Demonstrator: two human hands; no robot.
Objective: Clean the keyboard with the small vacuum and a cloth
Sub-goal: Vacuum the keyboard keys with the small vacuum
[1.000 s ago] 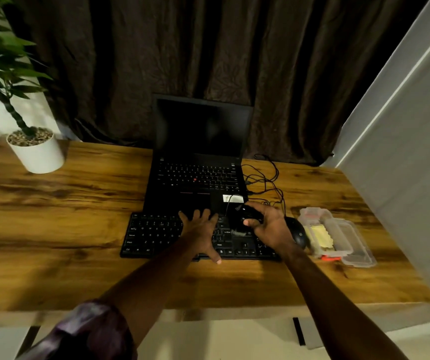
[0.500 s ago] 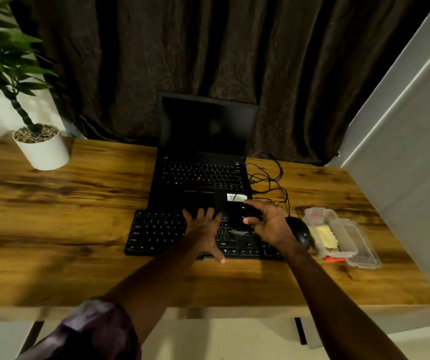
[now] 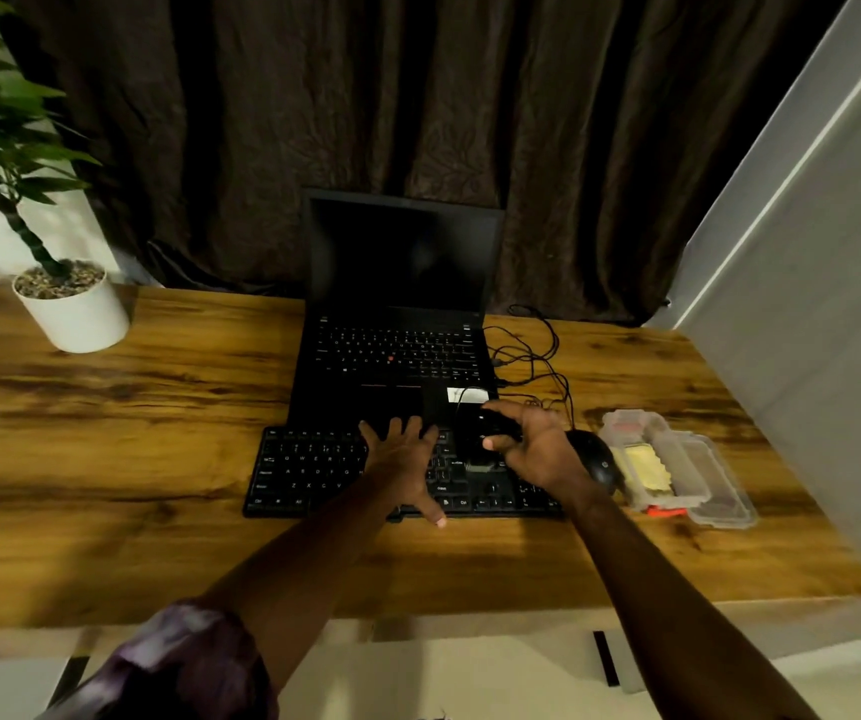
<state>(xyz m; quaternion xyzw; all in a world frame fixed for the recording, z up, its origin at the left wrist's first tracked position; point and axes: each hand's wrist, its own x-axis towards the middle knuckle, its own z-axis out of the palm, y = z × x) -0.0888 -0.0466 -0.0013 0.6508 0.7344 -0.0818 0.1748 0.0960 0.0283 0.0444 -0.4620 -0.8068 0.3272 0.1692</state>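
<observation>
Suction likely works best in slow rows: the right hand [image 3: 537, 452] grips the small vacuum [image 3: 485, 433] over the keyboard [image 3: 308, 470], right of centre, on the desk [image 3: 158, 407]; the left hand [image 3: 405, 459] lies flat, fingers spread, on the keys to steady it.

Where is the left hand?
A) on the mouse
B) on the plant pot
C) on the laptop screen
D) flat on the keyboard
D: the left hand lies with its fingers spread on the keyboard, while the right hand holds the vacuum.
</observation>
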